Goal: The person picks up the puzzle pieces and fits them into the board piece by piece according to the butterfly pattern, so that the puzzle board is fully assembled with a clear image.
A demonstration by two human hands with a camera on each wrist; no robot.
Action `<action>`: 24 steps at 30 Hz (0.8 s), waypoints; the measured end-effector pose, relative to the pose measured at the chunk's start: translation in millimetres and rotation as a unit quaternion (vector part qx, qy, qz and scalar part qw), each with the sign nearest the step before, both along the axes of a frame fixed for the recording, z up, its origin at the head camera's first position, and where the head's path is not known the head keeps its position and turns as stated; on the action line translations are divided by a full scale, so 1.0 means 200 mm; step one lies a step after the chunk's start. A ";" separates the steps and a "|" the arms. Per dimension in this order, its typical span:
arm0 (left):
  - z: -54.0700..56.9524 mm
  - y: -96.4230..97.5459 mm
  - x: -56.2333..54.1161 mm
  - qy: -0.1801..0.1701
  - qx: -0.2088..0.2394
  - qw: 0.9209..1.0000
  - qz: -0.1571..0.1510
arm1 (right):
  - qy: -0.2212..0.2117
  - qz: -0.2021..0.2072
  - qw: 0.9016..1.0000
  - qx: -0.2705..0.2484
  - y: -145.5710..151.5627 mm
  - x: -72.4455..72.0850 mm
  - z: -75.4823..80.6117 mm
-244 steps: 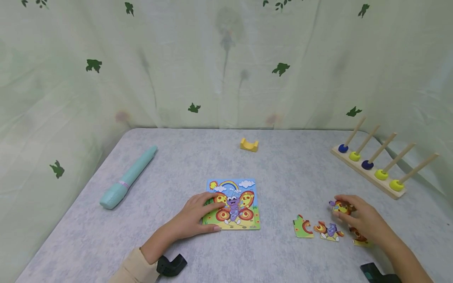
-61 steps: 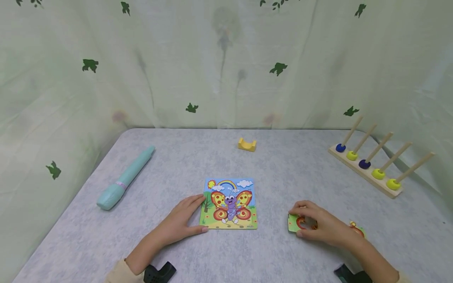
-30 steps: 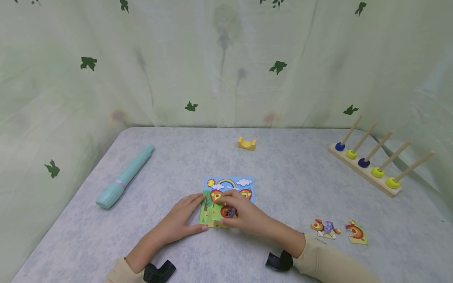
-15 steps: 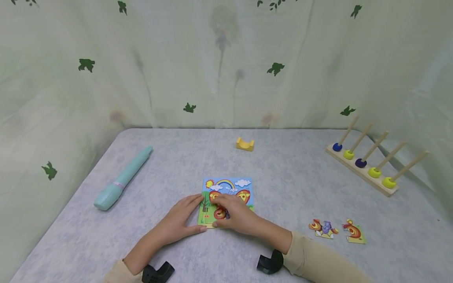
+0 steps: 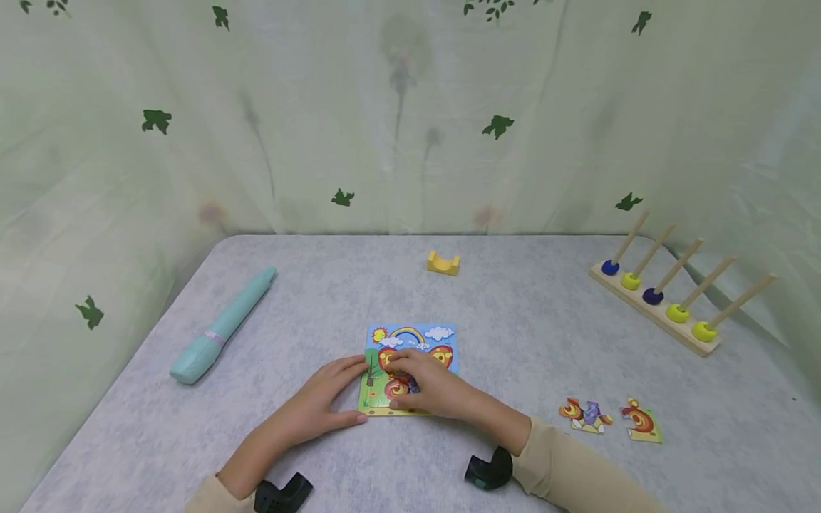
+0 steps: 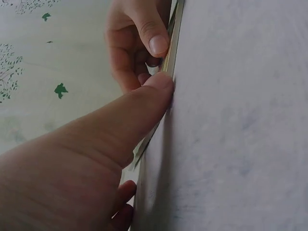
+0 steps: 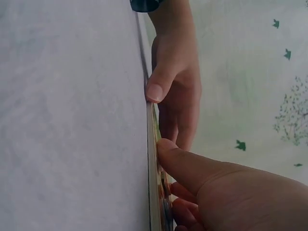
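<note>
Across comes the right hand (image 5: pixel 436 385), off the loose pieces it was working two seconds ago and now over the butterfly board (image 5: pixel 410 332), green puzzle piece (image 5: pixel 395 387) brought along with it. From the head view: that piece sits at the board's lower left, pinched between right thumb and fingers. Over on the left edge, the left hand (image 5: pixel 323 395) steadies the board with relaxed fingers, thumb by the near corner, clutching nothing. Out to the right on the tabletop (image 5: pixel 500 306), two pieces lie apart, the purple-bodied piece (image 5: pixel 587 415) and the red-swirl piece (image 5: pixel 642 421); behind them stands a peg stand (image 5: pixel 659 312), a yellow block (image 5: pixel 443 263) farther back. Left wrist view now: the left thumb lies straight against the board's thin edge, the right thumb bent just beyond it. Right wrist view: right thumb tip at the board's edge, fingers curled over its printed face, the piece itself hard to make out, left thumb at the far corner.
</note>
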State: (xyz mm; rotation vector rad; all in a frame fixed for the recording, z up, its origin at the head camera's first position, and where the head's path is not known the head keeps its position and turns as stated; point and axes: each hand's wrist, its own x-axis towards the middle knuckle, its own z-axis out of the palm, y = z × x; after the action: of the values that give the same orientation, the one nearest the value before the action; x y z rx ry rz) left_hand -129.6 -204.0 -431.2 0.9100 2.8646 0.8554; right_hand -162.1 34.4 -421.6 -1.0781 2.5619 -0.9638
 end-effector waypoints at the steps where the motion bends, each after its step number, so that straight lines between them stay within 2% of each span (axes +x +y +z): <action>1: 0.00 0.00 0.00 0.004 0.005 1.000 -0.006 | 0.004 -0.001 1.000 0.001 0.00 0.00 0.00; 6: 0.01 -0.02 0.00 0.026 0.011 0.999 -0.033 | 0.030 0.000 1.000 -0.003 -0.01 0.00 0.00; 13: 0.01 -0.01 -0.01 0.038 0.015 0.998 -0.050 | 0.069 0.003 0.998 0.014 -0.02 0.00 0.00; 20: 0.01 -0.01 -0.01 0.029 0.015 0.998 -0.045 | 0.130 0.022 0.987 0.089 -0.03 0.00 0.04; 24: 0.01 -0.01 -0.01 0.019 0.012 0.999 -0.041 | 0.144 0.030 0.982 0.120 -0.03 0.00 0.05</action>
State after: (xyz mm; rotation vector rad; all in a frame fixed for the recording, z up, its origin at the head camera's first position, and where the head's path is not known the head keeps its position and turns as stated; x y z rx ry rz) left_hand -131.6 -207.0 -428.3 1.0496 2.8309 0.8773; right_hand -161.3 27.6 -410.8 -1.2951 2.7605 -0.4964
